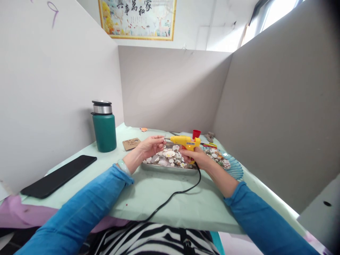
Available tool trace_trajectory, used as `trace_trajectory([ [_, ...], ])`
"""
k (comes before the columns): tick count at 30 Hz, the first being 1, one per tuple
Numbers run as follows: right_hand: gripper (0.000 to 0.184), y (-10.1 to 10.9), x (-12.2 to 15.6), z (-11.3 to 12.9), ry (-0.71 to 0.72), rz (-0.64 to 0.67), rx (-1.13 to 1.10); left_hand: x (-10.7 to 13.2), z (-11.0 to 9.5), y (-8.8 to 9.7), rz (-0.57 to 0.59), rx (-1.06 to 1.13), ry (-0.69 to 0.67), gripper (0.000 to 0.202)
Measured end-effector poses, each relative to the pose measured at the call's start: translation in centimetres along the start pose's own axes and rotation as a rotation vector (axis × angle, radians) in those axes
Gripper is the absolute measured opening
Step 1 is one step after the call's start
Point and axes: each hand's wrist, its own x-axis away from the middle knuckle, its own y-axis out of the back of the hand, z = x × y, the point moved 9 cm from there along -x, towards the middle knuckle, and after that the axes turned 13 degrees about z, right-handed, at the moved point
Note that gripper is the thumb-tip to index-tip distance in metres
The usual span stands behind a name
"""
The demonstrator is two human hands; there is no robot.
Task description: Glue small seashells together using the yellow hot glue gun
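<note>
My right hand (196,156) is closed round the grip of a yellow glue gun (186,141), whose nozzle points left. Its black cord (175,194) runs down across the table towards me. My left hand (150,146) is held right at the nozzle tip with fingers pinched together on something too small to make out. Both hands hover over a metal tray (170,166) filled with several seashells (169,154).
A green flask (104,126) with a steel lid stands at the left. A black phone (60,175) lies near the left edge. A brown card (131,143), a red cup (196,134) and a blue fan-shaped piece covered in shells (228,164) sit around the tray. Grey partitions wall in the table.
</note>
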Motion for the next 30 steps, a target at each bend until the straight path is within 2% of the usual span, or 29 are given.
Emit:
trace_trajectory([
  [10, 0.024, 0.39, 0.0, 0.1, 0.034, -0.028, -0.025, -0.13, 0.4, 0.1, 0.029, -0.059, 0.016, 0.017],
  [17, 0.022, 0.58, -0.04, -0.06, 0.027, -0.038, -0.019, 0.08, -0.08, -0.17, -0.027, -0.136, 0.006, 0.016],
  [30, 0.026, 0.23, 0.03, -0.32, -0.027, -0.017, 0.013, 0.07, -0.32, 0.07, -0.065, -0.065, 0.015, 0.017],
])
